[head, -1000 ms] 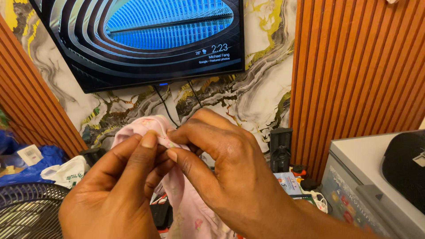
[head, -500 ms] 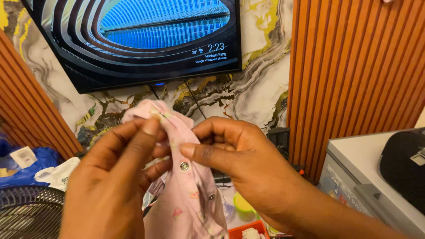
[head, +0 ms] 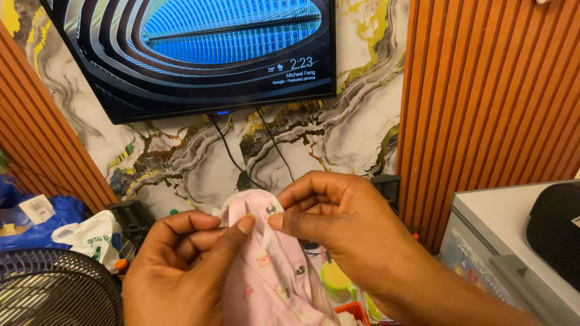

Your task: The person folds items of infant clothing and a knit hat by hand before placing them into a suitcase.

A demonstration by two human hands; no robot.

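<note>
Now our left hand (head: 181, 271) and right hand (head: 344, 232) pinch the pink garment (head: 272, 278) lower beneath the screen (head: 199, 54), 1 metal snap (head: 270, 210) exposed, seemingly unfastened.

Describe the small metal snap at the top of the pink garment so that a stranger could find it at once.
Below the wall screen, both hands hold up a pale pink garment. The snap sits at its top edge, just left of the right hand thumb tip. It is round and silver, higher than the other snap lower down.
</note>
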